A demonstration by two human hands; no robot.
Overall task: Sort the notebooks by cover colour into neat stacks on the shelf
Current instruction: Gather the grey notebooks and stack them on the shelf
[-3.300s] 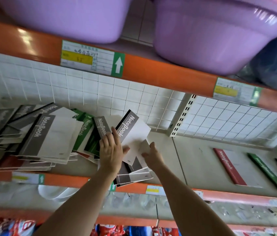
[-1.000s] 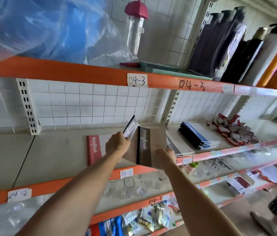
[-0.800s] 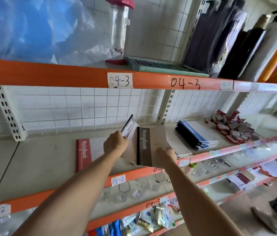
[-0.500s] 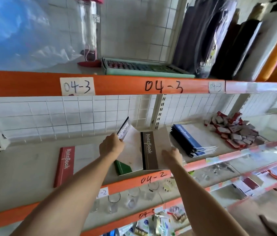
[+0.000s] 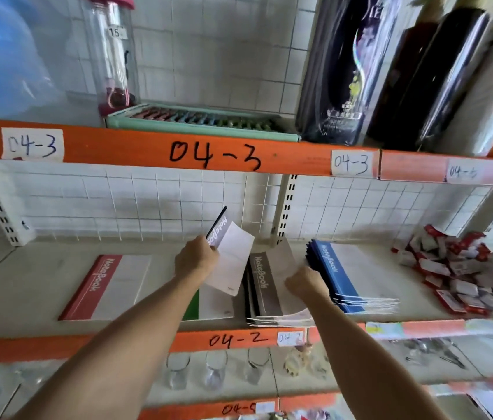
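Head view: left hand [image 5: 195,259] gripping raised notebook [image 5: 232,258], right hand [image 5: 305,282] on grey stack [image 5: 264,294].

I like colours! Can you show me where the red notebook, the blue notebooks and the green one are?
red notebook [image 5: 95,283], head view, on its red spine strip.
blue notebooks [image 5: 330,268], head view, on the top cover's blue strip.
green notebook [image 5: 192,307], head view, on the green strip showing beside the left arm.

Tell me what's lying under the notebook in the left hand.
A green notebook lies flat on the shelf beneath the left hand's raised notebook. Arm and notebook cover most of it.
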